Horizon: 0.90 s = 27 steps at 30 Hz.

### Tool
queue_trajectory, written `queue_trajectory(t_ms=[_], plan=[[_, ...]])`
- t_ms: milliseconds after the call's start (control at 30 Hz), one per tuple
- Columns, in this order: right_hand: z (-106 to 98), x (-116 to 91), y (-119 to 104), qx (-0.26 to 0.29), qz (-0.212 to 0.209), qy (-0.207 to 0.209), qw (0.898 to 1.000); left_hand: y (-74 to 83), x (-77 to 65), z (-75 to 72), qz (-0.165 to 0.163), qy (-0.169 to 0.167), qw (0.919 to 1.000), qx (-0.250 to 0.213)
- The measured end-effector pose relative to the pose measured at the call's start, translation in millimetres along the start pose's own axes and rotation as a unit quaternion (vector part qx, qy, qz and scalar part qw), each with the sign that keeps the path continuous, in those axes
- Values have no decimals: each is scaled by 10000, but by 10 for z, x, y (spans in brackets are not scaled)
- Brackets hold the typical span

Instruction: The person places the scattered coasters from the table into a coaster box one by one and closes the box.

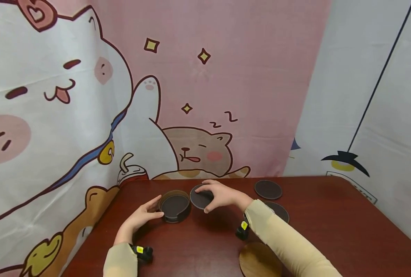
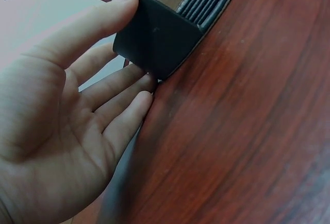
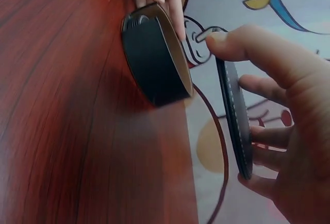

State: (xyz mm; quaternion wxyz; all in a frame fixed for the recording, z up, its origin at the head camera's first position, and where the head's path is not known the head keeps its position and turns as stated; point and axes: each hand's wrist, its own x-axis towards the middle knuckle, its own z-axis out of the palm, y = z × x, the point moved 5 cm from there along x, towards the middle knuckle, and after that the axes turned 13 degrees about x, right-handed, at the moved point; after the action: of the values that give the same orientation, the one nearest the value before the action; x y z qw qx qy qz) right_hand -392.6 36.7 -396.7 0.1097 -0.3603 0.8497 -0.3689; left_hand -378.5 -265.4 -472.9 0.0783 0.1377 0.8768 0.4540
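Note:
My left hand (image 1: 141, 218) holds the side of a round black coaster holder (image 2: 157, 33), its thumb near the top edge and its fingers along the wall. A stack of dark coasters (image 2: 212, 0) shows through the holder's notch. To the right of the holder, my right hand (image 1: 223, 195) grips one round black coaster (image 3: 234, 116) by its edge, between thumb and fingers. In the right wrist view this coaster, with pale stitching round its rim, is apart from the holder (image 3: 154, 64) and its brown inner wall.
Two more dark coasters lie on the red-brown table (image 1: 198, 250): one at the back right (image 1: 268, 189), another (image 1: 279, 212) partly behind my right sleeve. A round wooden disc (image 1: 259, 261) lies near the front. Behind the table hangs a printed cartoon curtain (image 1: 254, 96).

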Motion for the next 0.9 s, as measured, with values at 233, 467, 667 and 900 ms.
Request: queue_trajectory(t_ms=[233,467,667,900], plan=[[145,344,-107,-152,65,-75,9998,7,10,-1,2,40,10000,-13],[231,580,-193,-190,128,-111,9997,-1,29,16,-11,-59,10000,-37],[329,722,-233,-177,222,-152,9995,-25,46,32,-56,-82,9999,-40],[462,861,-255,-397,271,-81,9988,-51,46,17,-91,-8,10000,-2]])
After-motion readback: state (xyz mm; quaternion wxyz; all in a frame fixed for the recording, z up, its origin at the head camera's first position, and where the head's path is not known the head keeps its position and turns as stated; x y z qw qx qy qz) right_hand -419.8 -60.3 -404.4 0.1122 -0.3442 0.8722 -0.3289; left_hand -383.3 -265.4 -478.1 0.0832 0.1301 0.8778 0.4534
